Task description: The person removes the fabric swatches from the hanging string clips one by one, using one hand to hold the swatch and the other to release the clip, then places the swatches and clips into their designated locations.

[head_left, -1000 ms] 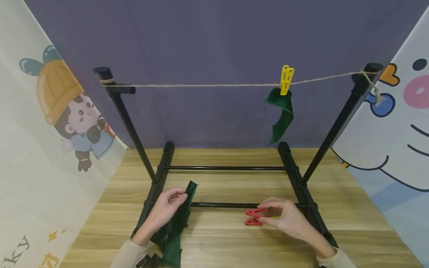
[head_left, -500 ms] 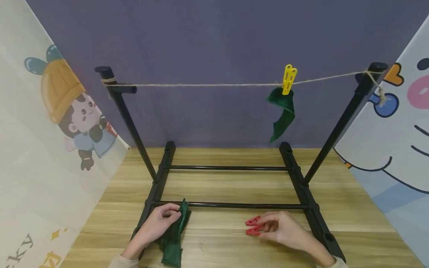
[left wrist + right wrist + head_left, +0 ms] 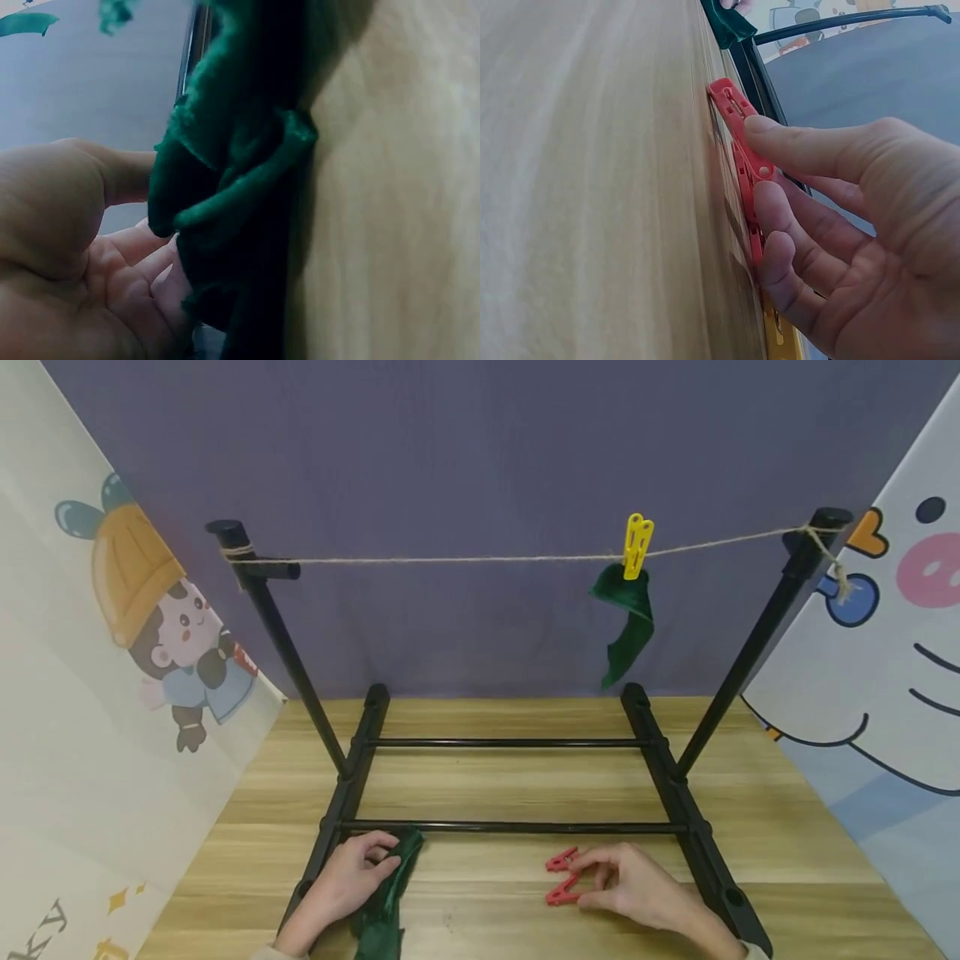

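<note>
My left hand (image 3: pixel 348 874) pinches the upper end of a dark green velvety cloth strip (image 3: pixel 382 922); its lower part lies on the table. In the left wrist view the cloth's folds (image 3: pixel 232 195) hide the fingertips. On the right, my right hand (image 3: pixel 637 883) pinches a red clothespin (image 3: pixel 731 109) between thumb and fingers, low over the table. A second red clothespin (image 3: pixel 744 187) lies right beside it. A yellow clothespin (image 3: pixel 781 341) lies under that hand. Another yellow clothespin (image 3: pixel 637 547) clips a green strip (image 3: pixel 632 627) to the string.
A black rack (image 3: pixel 517 827) stands on the wooden table (image 3: pixel 480 902), with uprights on both sides. A string (image 3: pixel 450 560) runs between the upright tops. Behind is a dark blue-grey backdrop (image 3: pixel 465 460), with printed panels (image 3: pixel 840 693) at the sides.
My left hand has lowered the green cloth's upper end toward the table and moved nearer. My right hand has shifted slightly nearer, and the two red clothespins now stand further apart.
</note>
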The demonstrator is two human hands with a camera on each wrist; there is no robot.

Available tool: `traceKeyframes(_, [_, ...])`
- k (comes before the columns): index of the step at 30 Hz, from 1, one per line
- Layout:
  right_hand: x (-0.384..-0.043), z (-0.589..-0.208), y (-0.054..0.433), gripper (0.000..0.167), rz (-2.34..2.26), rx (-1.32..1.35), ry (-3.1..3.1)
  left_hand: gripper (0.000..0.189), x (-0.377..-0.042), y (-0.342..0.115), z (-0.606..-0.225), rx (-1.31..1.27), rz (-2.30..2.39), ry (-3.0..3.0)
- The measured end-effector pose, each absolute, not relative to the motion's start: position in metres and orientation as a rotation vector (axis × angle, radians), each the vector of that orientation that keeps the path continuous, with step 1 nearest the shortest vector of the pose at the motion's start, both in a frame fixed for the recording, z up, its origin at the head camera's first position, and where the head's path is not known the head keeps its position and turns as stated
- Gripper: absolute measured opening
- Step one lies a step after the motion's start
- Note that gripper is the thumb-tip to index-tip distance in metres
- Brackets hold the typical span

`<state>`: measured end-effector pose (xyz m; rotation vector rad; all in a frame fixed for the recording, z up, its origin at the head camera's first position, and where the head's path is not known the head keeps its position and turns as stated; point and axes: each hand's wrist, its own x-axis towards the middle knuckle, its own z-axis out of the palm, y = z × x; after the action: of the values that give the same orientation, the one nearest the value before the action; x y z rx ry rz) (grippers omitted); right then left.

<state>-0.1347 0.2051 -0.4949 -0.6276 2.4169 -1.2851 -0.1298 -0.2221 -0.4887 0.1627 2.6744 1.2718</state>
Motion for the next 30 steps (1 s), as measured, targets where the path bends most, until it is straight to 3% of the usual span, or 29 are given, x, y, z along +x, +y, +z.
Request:
traceKeyframes(18, [-0.135, -0.488, 0.210, 0.031, -1.253, -0.677, 2.492, 0.016, -0.125, -0.223, -0.464, 0.098, 1.219, 2.852])
traceKeyframes(30, [-0.142, -0.464, 0.212, 0.023, -1.312, -0.750, 2.559, 0.022, -0.133, -0.215, -0.454, 0.216, 1.282, 2.854])
